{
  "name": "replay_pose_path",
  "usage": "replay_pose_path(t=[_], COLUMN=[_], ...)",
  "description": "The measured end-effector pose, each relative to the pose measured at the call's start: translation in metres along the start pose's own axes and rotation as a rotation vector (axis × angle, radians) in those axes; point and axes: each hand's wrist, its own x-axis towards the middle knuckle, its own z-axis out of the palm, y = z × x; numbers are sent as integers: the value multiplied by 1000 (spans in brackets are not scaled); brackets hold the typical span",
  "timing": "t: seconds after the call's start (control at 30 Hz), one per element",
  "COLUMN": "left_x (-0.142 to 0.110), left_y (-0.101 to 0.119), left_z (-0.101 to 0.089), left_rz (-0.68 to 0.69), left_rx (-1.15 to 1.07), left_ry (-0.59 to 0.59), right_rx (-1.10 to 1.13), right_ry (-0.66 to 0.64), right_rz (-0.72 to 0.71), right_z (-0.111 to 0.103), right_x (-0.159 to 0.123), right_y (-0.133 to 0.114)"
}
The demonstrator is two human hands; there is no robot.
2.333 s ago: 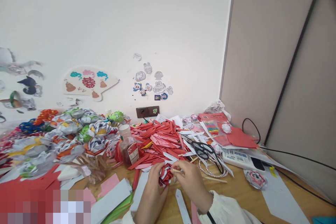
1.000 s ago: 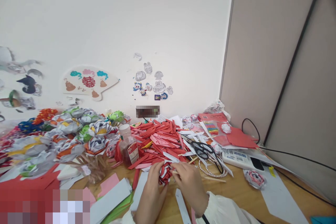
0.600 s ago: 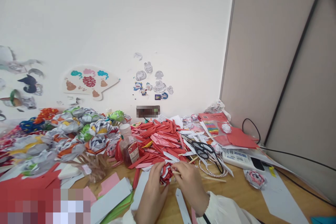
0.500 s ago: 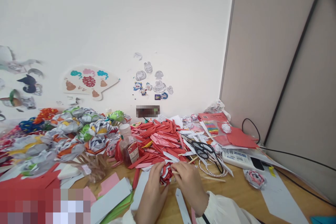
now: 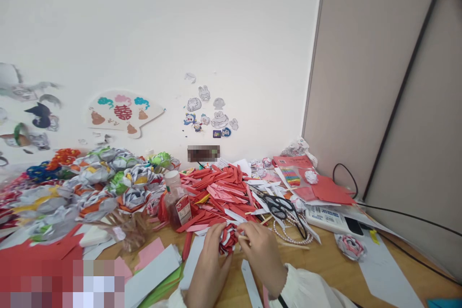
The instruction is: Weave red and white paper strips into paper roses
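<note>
My left hand [image 5: 212, 255] curls round a red and white folded paper flower [image 5: 227, 240] from its left side, just above the table. On the flower's right side, my right hand [image 5: 262, 250] has its fingers closed by the petals. A short pale stick, seemingly wooden [image 5: 244, 237], shows between the right fingers; most of it is hidden. Just beyond both hands lies a heap of folded red, pink and white paper strips [image 5: 224, 187]. A white strip [image 5: 251, 281] rests on the table below the right hand.
Black-handled scissors [image 5: 277, 206] and a pearl string [image 5: 288, 236] lie to the right, near another paper flower [image 5: 351, 247]. A bottle with dark red contents [image 5: 176, 204] stands left of the strips. Many finished paper flowers [image 5: 108, 178] are piled at left. Cables [image 5: 407, 216] cross the right side.
The right fingers have shifted slightly at the flower's edge, and the flower seems turned a little. The left hand stays round it; the things on the table have not moved.
</note>
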Motion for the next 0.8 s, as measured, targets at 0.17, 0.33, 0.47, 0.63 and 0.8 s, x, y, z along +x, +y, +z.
replay_pose_path(t=[0.17, 0.33, 0.47, 0.63, 0.8], left_x=[-2, 0, 5, 7, 6], left_y=[-3, -3, 1, 2, 2], left_z=[2, 2, 2, 4, 3], left_rz=[-8, -54, -143, -283, -304], left_rx=[-4, -79, -211, -532, -684], left_ry=[-24, -16, 36, 24, 38], right_rx=[34, 68, 102, 172, 215], right_ry=[-36, -109, -76, -33, -104], right_rz=[-9, -28, -17, 109, 149], right_z=[2, 1, -5, -12, -11], right_x=[0, 1, 4, 8, 9], right_y=[1, 0, 1, 3, 4])
